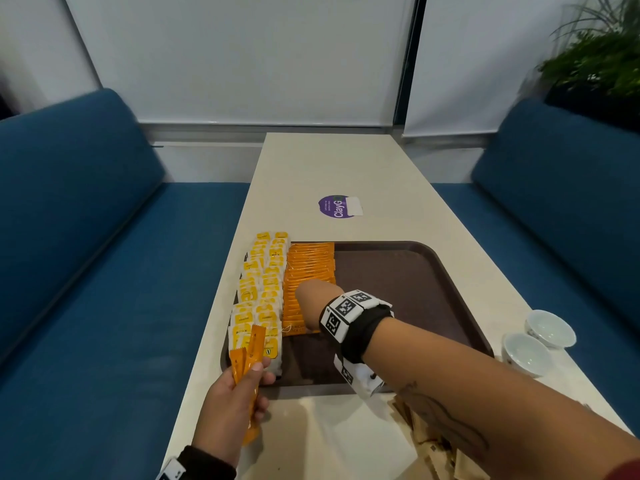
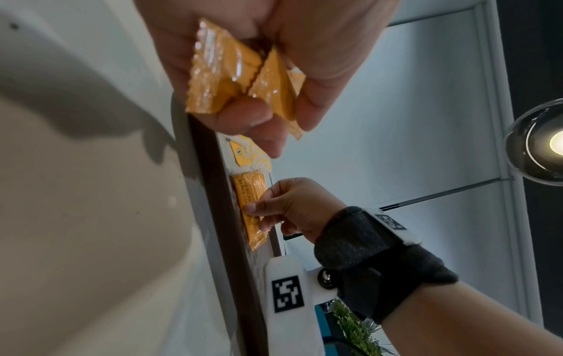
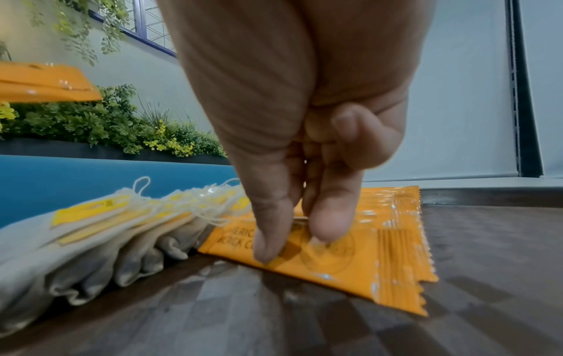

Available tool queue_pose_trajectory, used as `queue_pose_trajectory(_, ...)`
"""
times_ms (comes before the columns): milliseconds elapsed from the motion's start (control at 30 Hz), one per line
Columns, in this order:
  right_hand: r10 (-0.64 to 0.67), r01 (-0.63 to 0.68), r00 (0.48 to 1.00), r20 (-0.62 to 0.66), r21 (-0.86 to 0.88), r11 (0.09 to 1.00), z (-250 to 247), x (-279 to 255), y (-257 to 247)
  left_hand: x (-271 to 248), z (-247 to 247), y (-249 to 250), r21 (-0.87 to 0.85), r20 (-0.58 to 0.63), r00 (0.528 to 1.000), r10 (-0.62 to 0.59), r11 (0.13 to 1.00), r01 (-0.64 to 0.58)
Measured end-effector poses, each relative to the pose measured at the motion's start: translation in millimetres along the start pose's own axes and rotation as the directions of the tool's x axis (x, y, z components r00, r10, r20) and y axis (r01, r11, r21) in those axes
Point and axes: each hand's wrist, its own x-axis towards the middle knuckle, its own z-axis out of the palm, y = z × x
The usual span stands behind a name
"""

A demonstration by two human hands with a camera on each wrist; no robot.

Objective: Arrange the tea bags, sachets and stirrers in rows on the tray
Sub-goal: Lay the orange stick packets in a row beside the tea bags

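A brown tray point(image 1: 398, 271) lies on the cream table. Two columns of tea bags point(image 1: 259, 289) with yellow tags fill its left side, and a row of overlapping orange sachets point(image 1: 308, 265) runs beside them. My right hand point(image 1: 313, 306) reaches down to the near end of that row. In the right wrist view, my right hand point(image 3: 292, 240) pinches the nearest orange sachet point(image 3: 350, 260) between thumb and forefinger, next to the tea bags point(image 3: 91, 228). My left hand point(image 1: 249, 375) grips a few orange sachets point(image 1: 247, 351) over the tray's near left corner; the left wrist view shows these sachets point(image 2: 219, 72) close up.
Two white bowls point(image 1: 550, 327) stand on the table right of the tray. Brown paper packets point(image 1: 433, 445) lie near the front edge, partly under my right forearm. A purple sticker point(image 1: 337, 206) is beyond the tray. Blue sofas point(image 1: 86, 271) flank the table.
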Motion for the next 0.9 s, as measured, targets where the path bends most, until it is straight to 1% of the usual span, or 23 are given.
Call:
queue_pose_trajectory(100,-0.001,0.002,1.000,-0.014,0.041,0.999,-5.0,-6.4,-1.0,0.6,-0.4,1.5,-0.079,0.032,0.999,-0.036,0.996,0.039)
queue_pose_trajectory(167,0.002,0.003,0.999,-0.046,0.104,0.995,-10.7,-14.3,-2.3,0.8,0.2,2.1,-0.142,0.064,0.996,-0.060,0.987,0.069)
queue_pose_trajectory(233,0.010,0.021,0.993,-0.120,0.253,0.967,-16.2,-26.2,-2.1,0.1,1.7,2.6,-0.188,0.105,0.992,-0.064,0.979,0.083)
queue_pose_trajectory(267,0.021,0.041,0.988,-0.156,0.383,0.923,-18.3,-34.9,-2.5,0.1,3.1,2.5,-0.190,0.125,0.991,-0.050,0.979,0.073)
queue_pose_trajectory(300,0.036,0.065,0.983,-0.178,0.529,0.846,-17.7,-44.5,-4.0,0.1,4.8,2.0,-0.160,0.133,0.991,-0.029,0.986,0.050)
queue_pose_trajectory(367,0.053,0.099,0.984,-0.170,0.771,0.630,-14.3,-68.3,-10.3,-0.2,9.5,0.7,-0.010,0.135,0.991,0.022,1.000,-0.021)
queue_pose_trajectory(433,0.057,0.081,0.992,-0.115,0.904,0.421,-3.1,-86.8,-16.0,-2.8,16.1,1.1,0.133,0.172,0.983,0.070,0.987,-0.094)
queue_pose_trajectory(467,0.046,0.084,0.993,-0.108,0.931,0.355,3.4,-94.0,-16.8,-5.9,19.4,2.2,0.162,0.202,0.975,0.088,0.979,-0.122)
queue_pose_trajectory(500,0.039,0.101,0.992,-0.122,0.933,0.345,9.4,-99.0,-14.5,-8.7,22.0,2.9,0.173,0.223,0.969,0.103,0.974,-0.143)
queue_pose_trajectory(567,0.053,0.129,0.986,-0.157,0.925,0.357,18.2,-108.9,-3.4,-14.2,23.2,3.4,0.197,0.235,0.965,0.117,0.966,-0.166)
queue_pose_trajectory(600,0.072,0.130,0.984,-0.162,0.935,0.331,20.7,-114.6,4.0,-15.1,22.3,2.7,0.201,0.230,0.967,0.112,0.966,-0.160)
queue_pose_trajectory(667,0.097,0.130,0.983,-0.155,0.966,0.223,24.2,-126.0,17.5,-15.3,19.1,0.9,0.187,0.226,0.971,0.081,0.974,-0.125)
queue_pose_trajectory(700,0.098,0.140,0.982,-0.159,0.974,0.178,25.8,-129.8,22.2,-14.8,17.5,0.6,0.175,0.223,0.973,0.066,0.979,-0.107)
queue_pose_trajectory(767,0.101,0.161,0.979,-0.176,0.977,0.141,27.3,-138.1,29.2,-16.0,16.6,0.4,0.166,0.205,0.977,0.057,0.982,-0.092)
queue_pose_trajectory(833,0.099,0.175,0.977,-0.187,0.978,0.112,28.3,-143.9,33.3,-18.6,17.8,1.5,0.148,0.168,0.981,0.093,0.982,-0.119)
queue_pose_trajectory(900,0.100,0.177,0.978,-0.181,0.983,0.047,28.9,-149.0,34.6,-20.8,19.5,3.5,0.120,0.129,0.982,0.139,0.981,-0.155)
